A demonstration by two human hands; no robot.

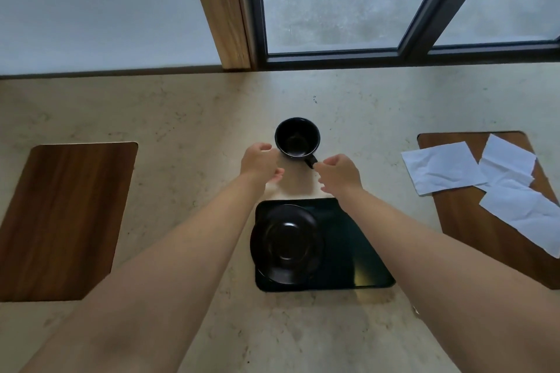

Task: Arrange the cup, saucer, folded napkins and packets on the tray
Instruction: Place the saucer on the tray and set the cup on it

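Your right hand (338, 173) covers the end of the cup's handle, so you cannot tell whether its grip has closed on it; the fingertips sit right at the handle and the fingers are curled. Your left hand (261, 163) hangs just beside the cup's near-left wall with its grip loosely open, thumb and fingers apart, holding nothing that shows; whether it touches the cup is hard to make out. No packets can be made out anywhere.

The cup (297, 137) is black and glossy, upright and empty, standing on the pale stone surface (188, 118) just beyond the tray. The tray (348, 245) is a dark rounded rectangle, near you, its far right corner hidden under your right forearm. The black saucer (286, 244) lies on the tray's left half, its rim overhanging the left edge slightly. The white napkins (442, 167), creased and lying flat, overlap one another on the wooden board (472, 224) at the right, well apart from the tray; the frame cuts off the board's right part. Another wooden board (66, 215) lies bare at the left.
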